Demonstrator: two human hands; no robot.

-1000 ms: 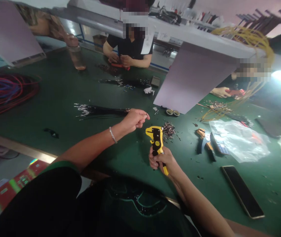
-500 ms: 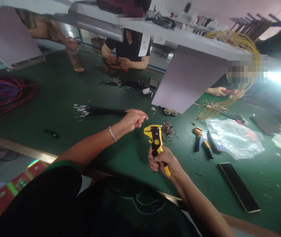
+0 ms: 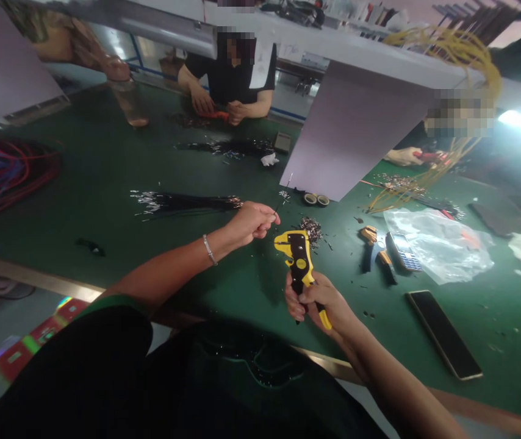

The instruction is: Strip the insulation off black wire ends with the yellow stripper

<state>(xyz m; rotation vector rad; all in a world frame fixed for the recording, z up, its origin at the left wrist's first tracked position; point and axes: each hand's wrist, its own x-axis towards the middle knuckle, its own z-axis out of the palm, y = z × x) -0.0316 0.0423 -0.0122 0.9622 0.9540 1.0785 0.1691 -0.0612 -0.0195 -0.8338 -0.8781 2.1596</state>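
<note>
Though apart, left hand (image 3: 251,223) pinching wire (image 3: 279,205), right hand (image 3: 318,303) clamped on yellow wire stripper (image 3: 298,263), plastic bag (image 3: 437,247) nearby.

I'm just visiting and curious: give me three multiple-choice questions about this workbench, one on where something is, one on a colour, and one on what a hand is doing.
1. What lies just beyond the wire stripper in the right hand?
A) a pile of metal bits
B) a water bottle
C) a coil of yellow wire

2. What colour is the long wire bundle beside the left hand?
A) yellow
B) black
C) blue

3. What is the left hand doing?
A) resting flat
B) gripping pliers
C) pinching a thin wire

1: A, the pile sits just behind the stripper's head.
2: B, its strands look black, with silver ends.
3: C, its fingers are raised above the green mat.
</note>
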